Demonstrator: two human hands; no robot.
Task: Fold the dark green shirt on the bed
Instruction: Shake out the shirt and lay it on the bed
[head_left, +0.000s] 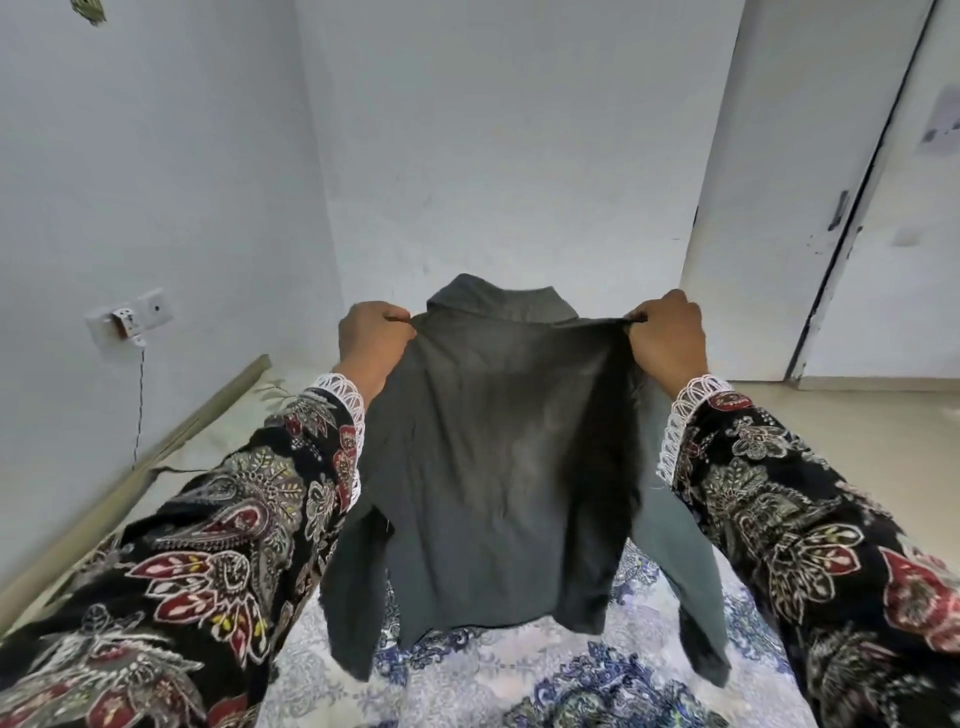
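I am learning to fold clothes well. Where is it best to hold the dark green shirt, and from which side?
Probably at the two shoulder seams, from above, as the left hand and right hand pinch now. So the dark green shirt hangs spread, sleeves down, above the bed.

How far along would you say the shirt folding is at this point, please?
Early. Done: the shirt has been picked up, spread by its shoulders. In hand: the left hand and right hand each pinch a shoulder, holding it up over the bed, collar on top, sleeves hanging loose. Left: no fold shows yet, so laying it flat, tucking in the sleeves and folding the body all remain.
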